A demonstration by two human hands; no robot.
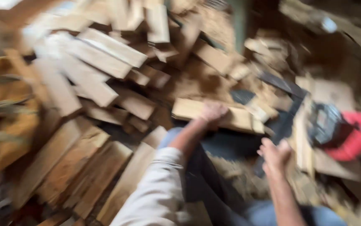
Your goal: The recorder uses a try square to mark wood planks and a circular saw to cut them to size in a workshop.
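— Where do the worker's hands sit in this blurred look down at a floor of offcuts?

— The left hand (212,112) lies on a pale, flat-cut board (230,118), fingers curled over its far edge; how firm the hold is, the blur hides. The board rests straight ahead of the person's knees, tilted slightly, touching the scraps behind it. The right hand (275,155) hangs spread and holds nothing, just beside a red and black power tool (343,130).

— Any room around them?

— Little. A heap of rough, square-edged planks (101,62) crowds the left and top, longer boards (80,171) fanning toward the lower left. The only bare patch is the dark floor (230,144) between the two hands, dusted with sawdust.

— And the far left?

— Something tan and soft-looking (4,117), folded, too smeared to identify.
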